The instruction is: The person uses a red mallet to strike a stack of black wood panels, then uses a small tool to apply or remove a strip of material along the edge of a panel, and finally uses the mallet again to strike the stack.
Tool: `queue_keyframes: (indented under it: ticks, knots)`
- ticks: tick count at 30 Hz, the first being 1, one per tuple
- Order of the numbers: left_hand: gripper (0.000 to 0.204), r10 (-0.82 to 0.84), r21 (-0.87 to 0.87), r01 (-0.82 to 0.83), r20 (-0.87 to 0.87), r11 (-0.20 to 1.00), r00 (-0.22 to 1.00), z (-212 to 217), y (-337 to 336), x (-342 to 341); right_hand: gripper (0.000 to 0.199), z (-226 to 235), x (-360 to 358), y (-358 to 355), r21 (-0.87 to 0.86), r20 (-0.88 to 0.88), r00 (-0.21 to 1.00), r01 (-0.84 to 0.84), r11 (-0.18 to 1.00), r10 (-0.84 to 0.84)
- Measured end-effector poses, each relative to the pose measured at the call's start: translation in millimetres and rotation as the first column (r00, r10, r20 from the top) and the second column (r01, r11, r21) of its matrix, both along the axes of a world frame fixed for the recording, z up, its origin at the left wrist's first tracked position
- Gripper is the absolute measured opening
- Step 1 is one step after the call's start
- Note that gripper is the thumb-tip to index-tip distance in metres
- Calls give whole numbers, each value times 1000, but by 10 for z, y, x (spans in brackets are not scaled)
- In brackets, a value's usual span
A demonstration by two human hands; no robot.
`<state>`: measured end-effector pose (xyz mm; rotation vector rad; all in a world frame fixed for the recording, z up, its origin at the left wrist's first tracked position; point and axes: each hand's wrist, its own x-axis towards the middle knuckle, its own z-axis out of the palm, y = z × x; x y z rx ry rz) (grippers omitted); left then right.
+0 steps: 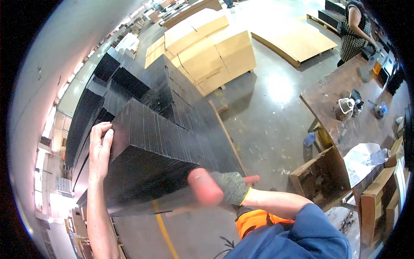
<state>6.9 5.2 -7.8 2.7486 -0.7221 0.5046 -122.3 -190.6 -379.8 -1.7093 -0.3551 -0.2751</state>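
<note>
A tall stack of black sheets point(142, 129), its layered edges showing, stands in front of me on the left. My left hand point(100, 144) is bare and rests against the stack's upper left corner, fingers lying on it and thumb apart. In a grey-green knit glove, my right hand point(233, 186) is closed around the handle of a mallet point(205, 186) with a red, slightly blurred head. That head is at the stack's near right corner; whether it touches the sheets I cannot tell. The red end of the handle sticks out beyond the glove.
More black stacks point(92, 103) adjoin at the far left. Beyond them sit tan board stacks point(224, 56) on pallets. At right, a brown worktable point(319, 93) bears jars and a plastic bottle point(379, 157). Another person point(355, 32) works behind it. An open carton point(321, 177) stands beside the table.
</note>
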Motion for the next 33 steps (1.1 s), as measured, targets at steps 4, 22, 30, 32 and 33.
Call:
queue_keyframes:
  ticks: [4,22,30,32,33]
  knots:
    - [27,5,-4,-5,-22,1000,1000,-20,-2,-14,32,-136,-19,71,181,19,1000,-24,983,21]
    - [26,46,-14,-46,12,999,999,-18,-28,-24,51,380,-266,-393,-348,-321,937,-253,903,138]
    - [34,57,-58,-47,168,997,984,-17,-99,-99,49,86,-490,-673,-413,102,987,-75,908,128]
    - [34,36,-86,-13,269,996,962,-22,-89,-118,51,284,-571,-851,-358,100,991,-46,933,88]
    - [32,12,-87,19,344,996,939,-19,-72,-133,54,422,-590,-928,-357,68,994,-55,933,85]
